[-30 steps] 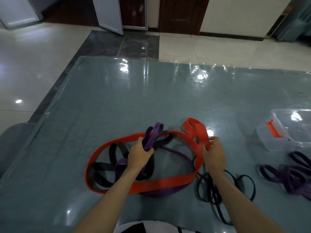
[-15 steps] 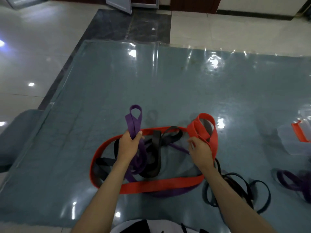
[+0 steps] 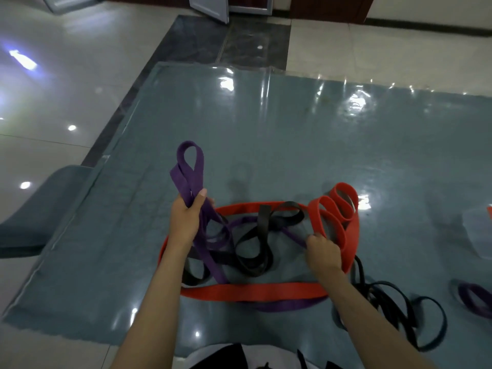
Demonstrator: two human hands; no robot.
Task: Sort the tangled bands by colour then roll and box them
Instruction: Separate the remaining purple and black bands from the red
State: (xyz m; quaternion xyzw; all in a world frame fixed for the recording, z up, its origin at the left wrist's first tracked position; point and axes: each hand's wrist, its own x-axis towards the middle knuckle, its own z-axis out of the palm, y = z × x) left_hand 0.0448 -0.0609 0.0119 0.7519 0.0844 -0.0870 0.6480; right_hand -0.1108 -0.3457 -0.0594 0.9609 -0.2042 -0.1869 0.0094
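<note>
Left hand (image 3: 186, 222) grips a flat purple band (image 3: 190, 173), its loop raised above the fist. Right hand (image 3: 323, 251) pinches red band (image 3: 343, 222) coils. Between them black bands (image 3: 255, 249) tangle on the glossy table (image 3: 292, 134). A clear box (image 3: 479, 230) sits far right, contents unclear.

Purple band (image 3: 189, 173): loop raised above left grip, tail through tangle. Red band (image 3: 250, 292): wide ring encircling, folds beyond right grip. Black band (image 3: 262, 235): knotted between grips.
</note>
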